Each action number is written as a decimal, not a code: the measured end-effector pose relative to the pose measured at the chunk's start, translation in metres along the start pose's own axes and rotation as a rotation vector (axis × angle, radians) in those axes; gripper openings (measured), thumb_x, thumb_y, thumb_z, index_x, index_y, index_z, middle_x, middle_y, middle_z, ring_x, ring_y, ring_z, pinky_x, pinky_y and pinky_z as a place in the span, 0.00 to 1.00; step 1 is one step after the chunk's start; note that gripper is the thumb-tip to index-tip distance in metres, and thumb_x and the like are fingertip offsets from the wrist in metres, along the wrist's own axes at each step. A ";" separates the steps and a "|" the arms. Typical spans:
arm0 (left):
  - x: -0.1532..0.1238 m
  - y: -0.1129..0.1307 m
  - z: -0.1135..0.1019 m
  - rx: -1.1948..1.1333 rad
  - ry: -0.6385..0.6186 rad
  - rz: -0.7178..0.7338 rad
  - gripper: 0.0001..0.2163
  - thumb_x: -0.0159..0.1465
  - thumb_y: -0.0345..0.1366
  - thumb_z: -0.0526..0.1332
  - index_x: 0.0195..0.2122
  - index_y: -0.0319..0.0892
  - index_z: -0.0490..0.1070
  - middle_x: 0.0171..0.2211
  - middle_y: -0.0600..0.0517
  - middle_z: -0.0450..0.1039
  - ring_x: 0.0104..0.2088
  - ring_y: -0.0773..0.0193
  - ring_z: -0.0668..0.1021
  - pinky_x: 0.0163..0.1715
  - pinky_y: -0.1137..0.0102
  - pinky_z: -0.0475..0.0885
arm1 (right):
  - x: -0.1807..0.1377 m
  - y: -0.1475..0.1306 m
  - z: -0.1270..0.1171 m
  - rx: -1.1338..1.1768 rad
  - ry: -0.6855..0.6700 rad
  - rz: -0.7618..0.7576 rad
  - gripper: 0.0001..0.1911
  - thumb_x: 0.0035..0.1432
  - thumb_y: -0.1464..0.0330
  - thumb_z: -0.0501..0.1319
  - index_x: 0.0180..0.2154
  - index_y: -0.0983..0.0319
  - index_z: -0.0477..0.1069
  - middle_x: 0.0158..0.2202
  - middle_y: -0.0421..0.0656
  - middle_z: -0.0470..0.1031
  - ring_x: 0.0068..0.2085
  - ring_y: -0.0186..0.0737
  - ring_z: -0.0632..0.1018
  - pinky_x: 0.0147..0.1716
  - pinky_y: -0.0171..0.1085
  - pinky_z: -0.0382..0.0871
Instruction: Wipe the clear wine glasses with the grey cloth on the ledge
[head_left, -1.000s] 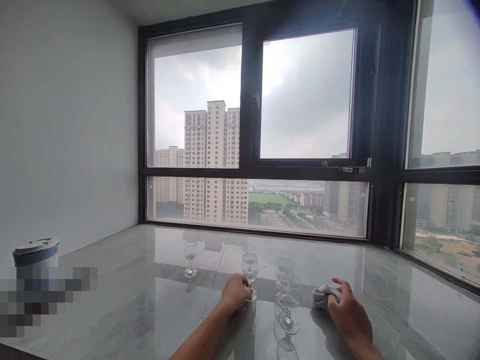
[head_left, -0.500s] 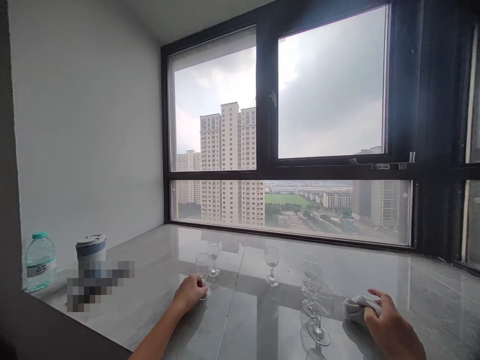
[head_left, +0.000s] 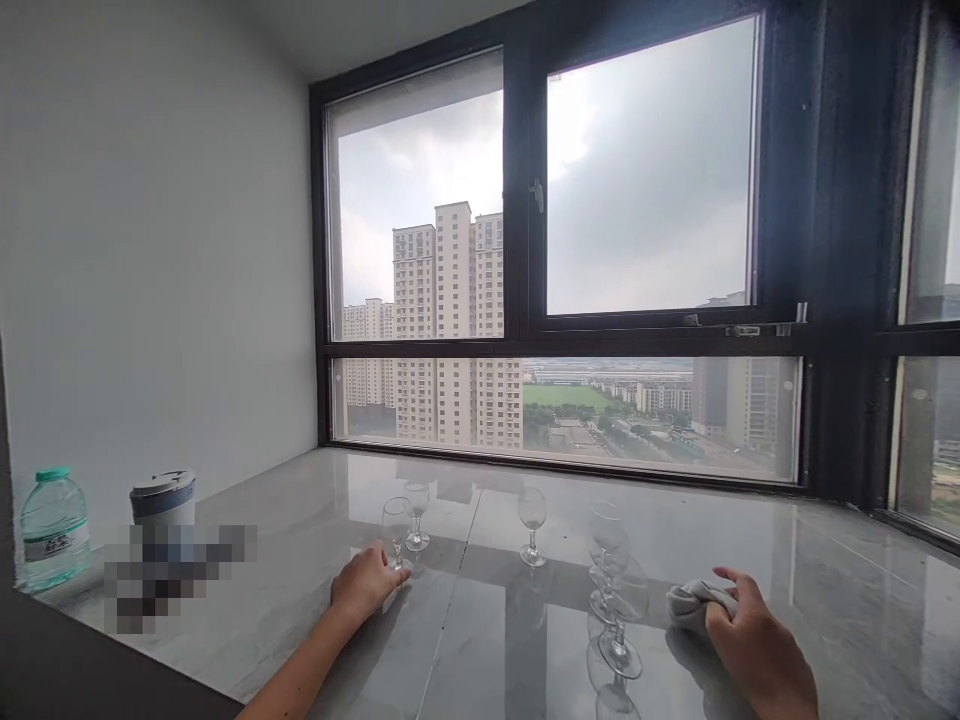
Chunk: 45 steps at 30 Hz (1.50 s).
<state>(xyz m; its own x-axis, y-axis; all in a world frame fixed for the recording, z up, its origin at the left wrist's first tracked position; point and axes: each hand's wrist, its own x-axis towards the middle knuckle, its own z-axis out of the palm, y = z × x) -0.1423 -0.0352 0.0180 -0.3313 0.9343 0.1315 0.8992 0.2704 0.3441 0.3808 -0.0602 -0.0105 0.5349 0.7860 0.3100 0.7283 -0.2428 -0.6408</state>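
the right hand [head_left: 757,640] clutches a bunched cloth [head_left: 691,605]; left of it stand two stemmed glasses [head_left: 620,656]. the left hand [head_left: 366,582] is at the foot of an upright glass [head_left: 396,514], whether pinching i cannot tell; a forward nudge could knock it into the farther glass [head_left: 418,508] just beyond.

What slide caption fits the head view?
Left hand at a stemmed glass, right hand holding a grey cloth, beside a window.

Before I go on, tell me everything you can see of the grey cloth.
The grey cloth looks like soft, pale fabric, bunched into a crumpled wad with twisted folds. The right hand grips its right side, hiding part of it. It sits right of the stemmed glasses; whether it touches the glossy surface is unclear.
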 end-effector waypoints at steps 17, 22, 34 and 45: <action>-0.045 0.190 0.084 -0.076 -0.343 0.602 0.32 0.60 0.47 0.59 0.67 0.50 0.62 0.73 0.48 0.47 0.70 0.41 0.54 0.69 0.51 0.47 | -0.003 -0.001 0.003 -0.029 0.062 0.007 0.24 0.59 0.65 0.45 0.57 0.57 0.62 0.48 0.49 0.79 0.43 0.51 0.80 0.35 0.40 0.66; -0.031 0.200 0.087 -0.048 -0.277 0.677 0.26 0.61 0.46 0.57 0.60 0.50 0.71 0.67 0.46 0.62 0.67 0.42 0.59 0.68 0.48 0.46 | -0.007 -0.006 -0.002 -0.038 0.077 -0.008 0.24 0.60 0.66 0.45 0.56 0.58 0.63 0.48 0.48 0.79 0.42 0.49 0.81 0.35 0.39 0.67; -0.107 0.051 0.007 -0.088 -0.323 0.510 0.25 0.56 0.45 0.62 0.57 0.61 0.74 0.66 0.53 0.64 0.64 0.39 0.60 0.63 0.47 0.53 | -0.003 -0.001 -0.004 0.042 0.000 0.005 0.28 0.57 0.62 0.46 0.58 0.58 0.62 0.48 0.52 0.78 0.43 0.55 0.80 0.35 0.43 0.68; -0.107 -0.036 -0.031 0.049 -0.163 0.266 0.20 0.54 0.40 0.61 0.49 0.58 0.78 0.65 0.57 0.66 0.62 0.47 0.66 0.60 0.55 0.58 | 0.006 0.006 0.006 0.078 0.006 0.023 0.26 0.54 0.57 0.46 0.54 0.53 0.60 0.53 0.53 0.74 0.44 0.62 0.78 0.42 0.50 0.70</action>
<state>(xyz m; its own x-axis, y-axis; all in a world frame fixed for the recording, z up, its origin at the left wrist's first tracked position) -0.1484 -0.1524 0.0206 -0.0360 0.9976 0.0586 0.9622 0.0188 0.2717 0.3857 -0.0540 -0.0169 0.5535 0.7775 0.2984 0.6802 -0.2153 -0.7007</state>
